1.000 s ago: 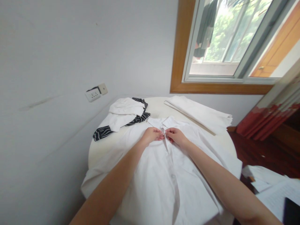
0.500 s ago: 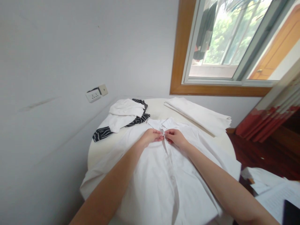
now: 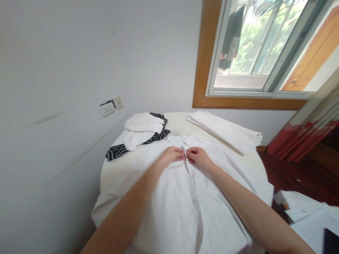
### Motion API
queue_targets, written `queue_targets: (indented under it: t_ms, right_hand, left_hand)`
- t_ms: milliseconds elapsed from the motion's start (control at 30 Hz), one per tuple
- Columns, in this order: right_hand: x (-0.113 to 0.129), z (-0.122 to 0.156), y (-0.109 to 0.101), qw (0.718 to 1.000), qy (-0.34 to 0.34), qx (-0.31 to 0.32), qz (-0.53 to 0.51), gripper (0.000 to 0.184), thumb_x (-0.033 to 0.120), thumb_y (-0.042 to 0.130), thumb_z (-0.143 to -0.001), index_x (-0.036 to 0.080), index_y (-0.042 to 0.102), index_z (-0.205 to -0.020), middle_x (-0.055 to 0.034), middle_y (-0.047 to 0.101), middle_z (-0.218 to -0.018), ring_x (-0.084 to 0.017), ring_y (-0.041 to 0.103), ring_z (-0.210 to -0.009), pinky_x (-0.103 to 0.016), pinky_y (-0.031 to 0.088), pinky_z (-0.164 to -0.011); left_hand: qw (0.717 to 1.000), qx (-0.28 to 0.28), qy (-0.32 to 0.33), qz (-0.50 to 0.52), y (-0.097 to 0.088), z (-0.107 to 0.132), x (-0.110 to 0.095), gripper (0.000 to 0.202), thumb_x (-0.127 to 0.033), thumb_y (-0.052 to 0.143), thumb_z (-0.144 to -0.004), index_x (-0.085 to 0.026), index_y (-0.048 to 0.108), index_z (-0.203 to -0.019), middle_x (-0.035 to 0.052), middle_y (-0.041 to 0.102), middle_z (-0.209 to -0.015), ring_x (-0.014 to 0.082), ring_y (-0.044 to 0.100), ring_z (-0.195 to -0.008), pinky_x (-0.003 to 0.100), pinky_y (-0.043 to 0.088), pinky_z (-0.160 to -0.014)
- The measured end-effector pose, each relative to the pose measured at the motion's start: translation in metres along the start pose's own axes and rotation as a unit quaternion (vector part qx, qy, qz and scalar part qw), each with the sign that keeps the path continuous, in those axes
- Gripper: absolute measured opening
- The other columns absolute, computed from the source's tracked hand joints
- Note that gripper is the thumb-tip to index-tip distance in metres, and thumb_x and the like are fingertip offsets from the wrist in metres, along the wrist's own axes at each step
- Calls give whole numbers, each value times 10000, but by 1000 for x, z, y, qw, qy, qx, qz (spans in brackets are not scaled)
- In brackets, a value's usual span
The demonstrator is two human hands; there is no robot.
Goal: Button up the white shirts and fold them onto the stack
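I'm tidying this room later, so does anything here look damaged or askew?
Yes: the white socket plate has a dark strip along its upper edge, perhaps a loose fit, and a grayish smear marks the wall to its left. The white shirt shows no clear stain or tear.

Bare left hand (image 3: 172,155) and bare right hand (image 3: 198,156) in close-set pinches, bare forearms (image 3: 134,199) in a forward V.

Striped bundle (image 3: 143,124) and folded cloth (image 3: 225,131) flank free tabletop (image 3: 177,124) beyond the shirt (image 3: 169,197)
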State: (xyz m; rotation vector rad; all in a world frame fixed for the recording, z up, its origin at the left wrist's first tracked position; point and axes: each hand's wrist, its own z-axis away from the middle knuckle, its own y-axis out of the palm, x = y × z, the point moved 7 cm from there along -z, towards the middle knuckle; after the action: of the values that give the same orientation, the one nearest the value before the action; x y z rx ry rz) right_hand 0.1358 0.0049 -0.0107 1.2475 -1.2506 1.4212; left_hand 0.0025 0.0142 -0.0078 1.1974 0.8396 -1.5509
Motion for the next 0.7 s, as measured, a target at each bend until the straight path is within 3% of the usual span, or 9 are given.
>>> queue_targets:
  t_ms: [167, 700]
  right_hand:
    - [2, 4, 0, 998, 49, -14, -48, 92, 231, 633, -712, 142, 645, -735, 22, 607, -553, -75, 525, -454, -187, 458, -479]
    - [4, 6, 0, 996, 65, -14, -55, 86, 130, 573, -781, 132, 638, -724, 22, 605, -546, -64, 536, -449, -164, 478, -468]
  left_hand:
    - [1000, -15, 0, -17, 1, -1, 1, 138, -136, 738, -687, -104, 616, -744, 52, 677, -667, 153, 677, -706, 311, 561, -812]
    - [999, -34, -2, -15, 1, 3, -2, 77, -19, 634, -727, -89, 611, -747, 59, 680, -640, 134, 669, -634, 278, 563, -743]
